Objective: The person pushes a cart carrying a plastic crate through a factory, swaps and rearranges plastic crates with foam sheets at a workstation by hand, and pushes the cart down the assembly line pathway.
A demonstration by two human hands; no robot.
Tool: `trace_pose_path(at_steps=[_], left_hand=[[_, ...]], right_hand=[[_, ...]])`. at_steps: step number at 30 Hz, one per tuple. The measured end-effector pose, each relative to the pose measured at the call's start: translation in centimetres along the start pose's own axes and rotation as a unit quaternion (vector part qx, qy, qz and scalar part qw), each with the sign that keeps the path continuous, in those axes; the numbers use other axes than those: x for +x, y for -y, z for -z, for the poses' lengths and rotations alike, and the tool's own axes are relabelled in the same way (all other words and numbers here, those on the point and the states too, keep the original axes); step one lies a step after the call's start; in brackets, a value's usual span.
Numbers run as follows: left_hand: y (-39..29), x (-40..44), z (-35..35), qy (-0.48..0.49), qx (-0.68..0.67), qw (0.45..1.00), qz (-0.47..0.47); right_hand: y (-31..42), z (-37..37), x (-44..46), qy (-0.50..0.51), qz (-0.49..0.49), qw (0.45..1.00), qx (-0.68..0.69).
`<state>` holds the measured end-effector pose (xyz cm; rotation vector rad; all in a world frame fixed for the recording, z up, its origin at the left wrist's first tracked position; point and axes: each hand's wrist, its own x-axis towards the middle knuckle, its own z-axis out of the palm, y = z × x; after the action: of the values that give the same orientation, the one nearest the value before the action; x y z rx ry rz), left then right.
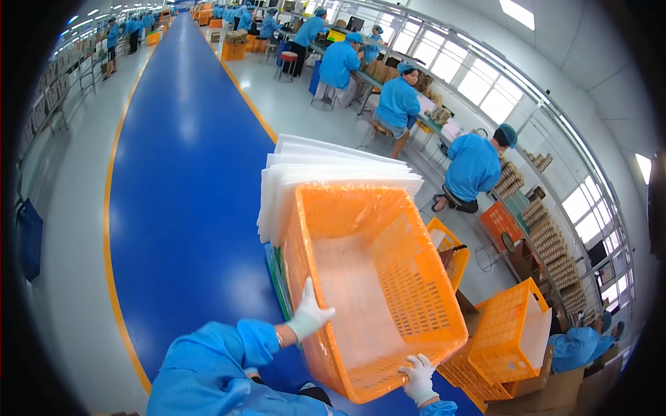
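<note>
The orange basket [415, 277] is right before the worker: left hand [310, 317] gripping the side rim, right hand [418, 380] grasping the near edge — a gloved slip could knock the white sheets [333, 165] behind askew.

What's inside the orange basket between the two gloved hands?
A pale flat layer covers the bottom of the orange basket. Whatever lies beneath that layer is hidden by it, so I can't tell what's there.

One left hand [310, 315] and one right hand [418, 380] are holding one crate [350, 201] at lower centre; two yellow lines [106, 208] are bordering one blue lane [187, 208] at left.
</note>
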<state>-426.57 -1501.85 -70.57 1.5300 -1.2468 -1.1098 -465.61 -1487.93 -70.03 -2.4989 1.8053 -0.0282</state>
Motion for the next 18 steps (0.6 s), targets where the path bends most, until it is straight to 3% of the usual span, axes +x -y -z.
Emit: trace_pose_path(at_steps=[3, 8, 10, 12, 15, 18], left_hand=[[-0.1, -1.5, -0.3, -0.003, -0.018, 1.000, 0.019], [2.3, -1.0, -1.5, 0.009, -0.031, 0.997, 0.069], [1.4, 0.5, -0.5, -0.012, -0.064, 0.989, 0.131], [3.7, 3.6, 1.4, -0.084, -0.083, 0.990, 0.072], [3.5, 6.5, 2.0, -0.153, -0.059, 0.982, 0.088], [-0.2, 7.9, 2.0, -0.159, -0.050, 0.980, 0.105]], right_hand=[[1.4, 1.2, 4.5, 0.031, 0.002, 0.999, -0.029], [1.9, 0.2, 12.8, -0.014, 0.031, 0.999, -0.029], [3.3, 0.4, 16.6, -0.027, 0.041, 0.998, -0.035], [6.0, 1.2, 21.0, -0.089, 0.070, 0.994, 0.002], [6.6, 1.2, 26.7, -0.070, 0.077, 0.995, 0.001], [7.4, 1.2, 32.7, -0.029, 0.073, 0.997, -0.018]])
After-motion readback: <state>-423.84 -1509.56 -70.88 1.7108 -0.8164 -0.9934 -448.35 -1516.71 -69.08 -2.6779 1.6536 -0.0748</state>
